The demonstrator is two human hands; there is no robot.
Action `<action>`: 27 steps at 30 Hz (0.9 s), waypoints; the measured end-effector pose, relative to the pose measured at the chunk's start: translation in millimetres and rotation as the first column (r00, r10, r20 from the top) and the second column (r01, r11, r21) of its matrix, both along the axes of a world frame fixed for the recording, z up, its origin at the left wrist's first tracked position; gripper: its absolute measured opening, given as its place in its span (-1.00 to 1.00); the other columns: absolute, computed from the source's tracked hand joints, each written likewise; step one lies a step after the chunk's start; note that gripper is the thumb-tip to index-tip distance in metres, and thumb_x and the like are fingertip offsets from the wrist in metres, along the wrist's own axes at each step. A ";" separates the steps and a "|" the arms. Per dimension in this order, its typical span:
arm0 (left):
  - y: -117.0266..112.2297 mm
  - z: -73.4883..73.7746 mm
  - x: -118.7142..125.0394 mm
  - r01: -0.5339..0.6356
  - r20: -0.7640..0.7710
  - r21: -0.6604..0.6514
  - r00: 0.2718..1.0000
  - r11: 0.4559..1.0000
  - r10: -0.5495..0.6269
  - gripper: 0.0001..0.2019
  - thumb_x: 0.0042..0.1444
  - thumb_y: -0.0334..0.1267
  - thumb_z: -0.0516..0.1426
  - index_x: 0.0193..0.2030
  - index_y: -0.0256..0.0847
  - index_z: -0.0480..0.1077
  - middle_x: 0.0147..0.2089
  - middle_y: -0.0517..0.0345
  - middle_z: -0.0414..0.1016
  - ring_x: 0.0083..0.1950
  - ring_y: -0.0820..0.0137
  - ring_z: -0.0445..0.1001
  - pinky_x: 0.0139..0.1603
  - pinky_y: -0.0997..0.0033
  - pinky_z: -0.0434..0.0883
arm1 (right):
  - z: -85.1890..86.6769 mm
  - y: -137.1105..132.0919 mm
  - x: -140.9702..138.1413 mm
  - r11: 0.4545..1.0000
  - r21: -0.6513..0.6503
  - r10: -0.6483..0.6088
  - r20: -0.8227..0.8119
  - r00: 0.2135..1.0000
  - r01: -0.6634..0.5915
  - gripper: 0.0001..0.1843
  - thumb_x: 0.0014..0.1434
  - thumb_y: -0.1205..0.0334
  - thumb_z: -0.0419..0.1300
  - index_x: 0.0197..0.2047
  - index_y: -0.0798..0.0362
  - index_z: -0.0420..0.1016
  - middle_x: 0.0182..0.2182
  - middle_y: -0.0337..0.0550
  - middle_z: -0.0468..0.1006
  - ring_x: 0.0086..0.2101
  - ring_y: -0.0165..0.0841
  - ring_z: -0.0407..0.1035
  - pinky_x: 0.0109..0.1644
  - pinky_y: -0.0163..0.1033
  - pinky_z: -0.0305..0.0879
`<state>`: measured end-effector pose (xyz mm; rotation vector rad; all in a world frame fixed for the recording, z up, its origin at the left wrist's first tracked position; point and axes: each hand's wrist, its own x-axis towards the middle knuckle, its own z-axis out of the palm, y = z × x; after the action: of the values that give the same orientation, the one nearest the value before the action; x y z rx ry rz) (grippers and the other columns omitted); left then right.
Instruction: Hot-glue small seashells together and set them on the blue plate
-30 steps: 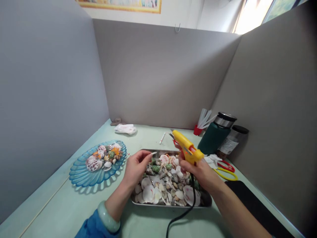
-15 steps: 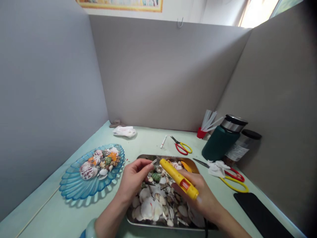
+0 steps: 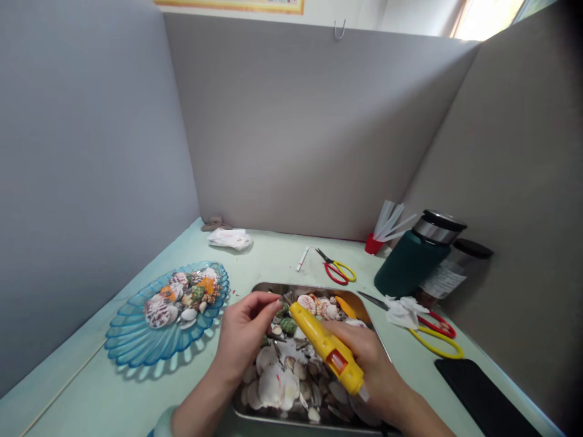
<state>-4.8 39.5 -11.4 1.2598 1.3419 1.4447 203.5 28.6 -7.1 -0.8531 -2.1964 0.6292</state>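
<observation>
My right hand (image 3: pixel 364 355) is wrapped round a yellow hot glue gun (image 3: pixel 323 343), its nozzle pointing up and left; a pale glue stick pokes from its rear. At the nozzle tip, my left hand (image 3: pixel 246 331) has thumb and forefinger pinched on something too small to make out. Both hands are above a metal tray (image 3: pixel 273 417) full of shells. White scallop shells (image 3: pixel 276 388) lie near its front, a green shell (image 3: pixel 288 326) in the middle, and striped shells (image 3: pixel 325 308) with an orange piece (image 3: pixel 346 306) at the back.
Left stands a blue scalloped plate (image 3: pixel 146 349) holding shells. Behind the tray are small scissors (image 3: pixel 337 271), a white stick (image 3: pixel 302 259) and a white packet (image 3: pixel 230 238). Right are a red cup of glue sticks (image 3: pixel 373 244), a green bottle (image 3: pixel 410 264), larger scissors (image 3: pixel 439 340), tissue (image 3: pixel 404 312) and a black phone (image 3: pixel 483 391).
The glue gun has shifted slightly left and down, its nozzle now closer to my left fingertips. A pale piece seen at those fingertips before is now mostly hidden. The view has tilted slightly.
</observation>
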 end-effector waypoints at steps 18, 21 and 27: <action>-3.3 -0.4 -0.6 -0.062 -0.264 0.203 0.958 0.977 0.115 -0.88 0.05 -0.26 0.16 -0.28 -0.15 0.50 -0.42 0.18 0.53 -0.44 0.39 0.42 -0.43 0.48 0.32 | -1.0 0.1 -0.8 1.000 0.000 -0.019 0.046 0.999 0.019 -0.94 0.13 0.24 0.08 -0.30 0.01 0.34 -0.42 -0.17 0.48 -0.44 -0.32 0.34 -0.37 -0.27 0.17; -4.7 0.9 0.1 -0.044 -0.280 0.240 0.953 0.970 0.113 -0.90 0.05 -0.30 0.15 -0.30 -0.15 0.49 -0.38 0.18 0.53 -0.43 0.40 0.42 -0.39 0.47 0.34 | -3.4 0.7 0.6 1.000 0.006 -0.017 0.044 0.999 0.016 -0.90 0.10 0.23 0.11 -0.26 0.01 0.34 -0.37 -0.14 0.50 -0.38 -0.27 0.37 -0.32 -0.26 0.20; -5.5 2.2 1.3 -0.005 -0.306 0.296 0.947 0.955 0.099 -0.92 0.06 -0.33 0.15 -0.32 -0.17 0.48 -0.32 0.16 0.52 -0.38 0.40 0.44 -0.37 0.49 0.34 | -8.5 1.5 2.2 0.999 0.039 -0.038 0.028 0.999 0.037 -0.83 0.09 0.23 0.13 -0.19 0.00 0.37 -0.32 -0.12 0.53 -0.34 -0.25 0.40 -0.30 -0.26 0.24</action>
<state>-3.6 34.0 -9.3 1.7218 1.4117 1.5682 205.8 30.1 -15.6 -0.8861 -2.2061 0.5579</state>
